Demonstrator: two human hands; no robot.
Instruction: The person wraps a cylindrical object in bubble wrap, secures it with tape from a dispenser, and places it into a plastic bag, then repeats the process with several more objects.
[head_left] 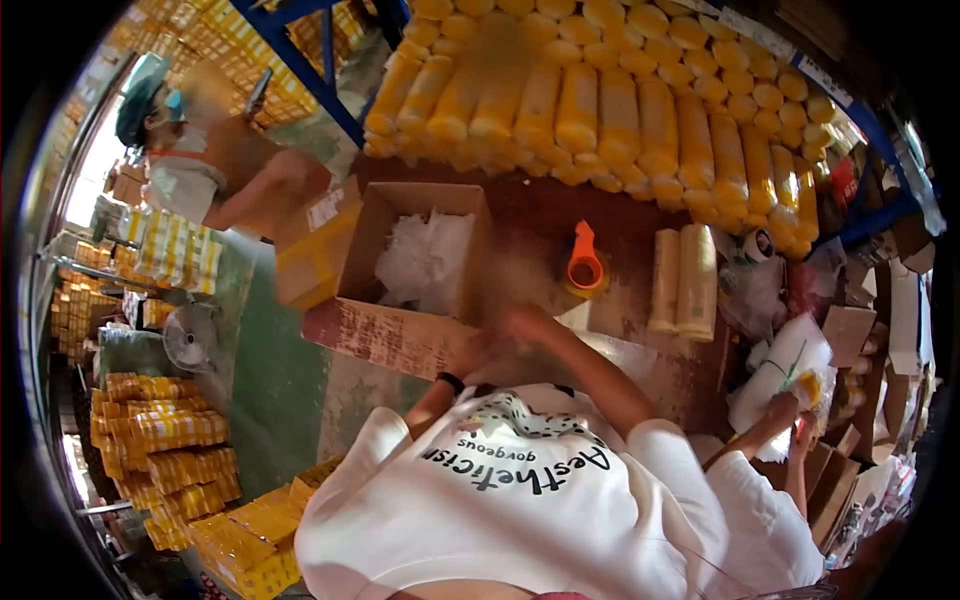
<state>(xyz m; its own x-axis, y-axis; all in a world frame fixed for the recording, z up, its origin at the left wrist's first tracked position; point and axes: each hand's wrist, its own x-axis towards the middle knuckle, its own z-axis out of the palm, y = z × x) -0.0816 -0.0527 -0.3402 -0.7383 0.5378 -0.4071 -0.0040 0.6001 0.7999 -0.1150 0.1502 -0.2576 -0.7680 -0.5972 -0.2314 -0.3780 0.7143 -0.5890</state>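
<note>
On the worktop (625, 255), your left hand (482, 348) and right hand (525, 324) blur together, their grip impossible to tell, beside the open cardboard carton (478, 255), its mouth presumably upward to keep the white packing material (428, 258) reachable.

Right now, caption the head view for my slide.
Blurred left hand and right hand close together near an open cardboard box containing white material, with yellow rolls stacked beyond.

Quantities: wearer's hands (523, 325), 2; wristband (450, 381), 1; open carton (465, 255), 1; orange dispenser (583, 247), 1; tan rolls (697, 283) right of the dispenser, 2; fan (190, 338), 1; co-workers (765, 530), 2. Stacked yellow rolls (577, 108): too many to count reliably.
</note>
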